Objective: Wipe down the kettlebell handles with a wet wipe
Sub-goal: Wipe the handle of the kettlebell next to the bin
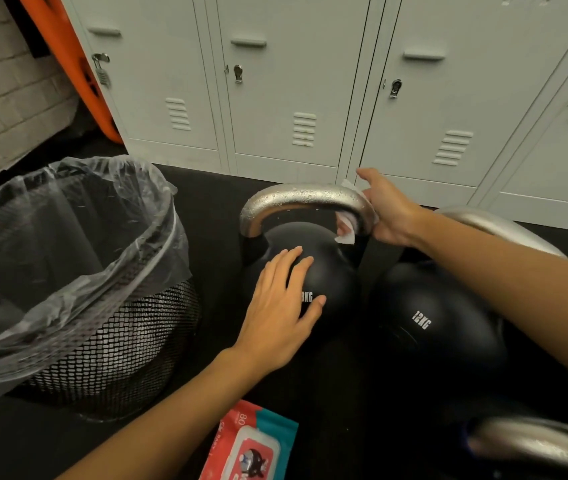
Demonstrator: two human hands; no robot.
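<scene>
First handle going, two waiting!
Your right hand [391, 216] clamps the white wet wipe [346, 233] round the beaded silver steel handle [305, 197]; left hand [280, 306] flat, steadying the black kettlebell [331, 271].

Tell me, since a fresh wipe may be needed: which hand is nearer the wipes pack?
Left. The left hand rests on the kettlebell just above the wipes pack; the right hand is farther, up at the handle.

Bin [78, 289] on floor [206, 188] at left. Kettlebell [327, 271] just right of bin; second kettlebell [438, 327] touching its right side. Third handle [535, 445] near right. Wipe pack [251, 445] near, centre. Lockers [310, 81] along far wall.
</scene>
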